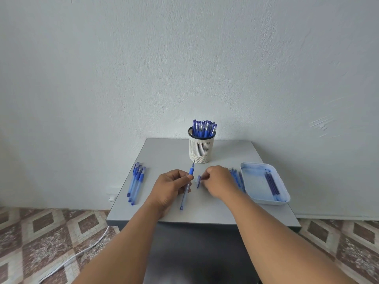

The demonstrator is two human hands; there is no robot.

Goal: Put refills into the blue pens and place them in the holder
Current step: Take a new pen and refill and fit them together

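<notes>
My left hand [173, 186] pinches a blue pen [187, 186] between thumb and fingers, nib pointing toward the holder [201, 149], the barrel slanting back toward me, so the open tip is presented for capping; my right hand [218, 181], fingers curled, grips a small blue cap [198, 181] just beside that pen, on the tray side of it; the holder stands at the desk's [164, 152] far edge, already packed with capped pens, within easy reach beyond both hands; to the holder's left and nearer me lies a group of pens [136, 182]; to its right and nearer me sits the tray [254, 181] with dark refills [271, 184], more pens [236, 178] lying between tray and right hand; both forearms extend forward, wrists low over the desk.
</notes>
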